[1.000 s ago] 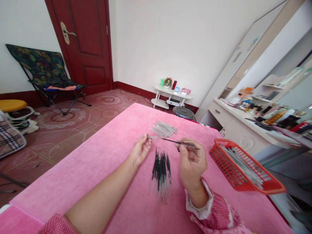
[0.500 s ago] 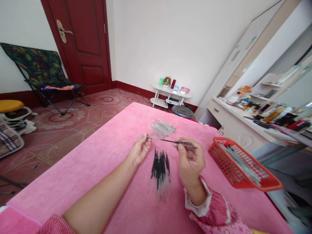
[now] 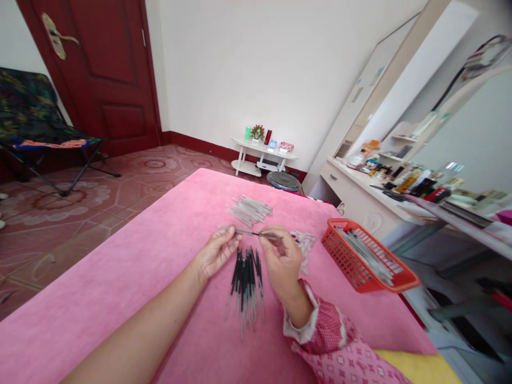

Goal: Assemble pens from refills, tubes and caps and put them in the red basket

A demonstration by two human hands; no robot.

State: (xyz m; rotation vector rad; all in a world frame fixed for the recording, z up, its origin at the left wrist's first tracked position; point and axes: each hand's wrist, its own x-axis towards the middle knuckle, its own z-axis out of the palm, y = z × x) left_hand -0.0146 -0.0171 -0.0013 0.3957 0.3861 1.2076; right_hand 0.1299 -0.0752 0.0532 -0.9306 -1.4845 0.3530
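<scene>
Table (image 3: 172, 224): 1, pink cloth.
Dresser (image 3: 374, 205): 1, R of table, bottles on top.
Basket (image 3: 348, 264): 1, red, on table R side, w/ grey sticks (image 3: 368, 256) loose inside.
Sleeve (image 3: 328, 330): R arm, loose cuff nr small clear pcs (image 3: 306, 242); a wide swing could scatter them.
L hand (image 3: 219, 250): thumb + finger pinching tube.
R hand (image 3: 282, 258): thumb + fingers pinching rod.
Black rods (image 3: 246, 272): 1 heap, nr side, btwn forearms; a dropped wrist could splay it.
Clear tubes (image 3: 250, 209): 1 pile, far side of hands.
Tube (image 3: 243, 231) + rod (image 3: 256, 234): 1 ea., roughly in line btwn hands, above black rods' far end. Tip inside or just meeting tube: can't tell. Risks, prob.: off-line push snags tip on tube lip or bends rod; light L pinch lets tube slip back.
</scene>
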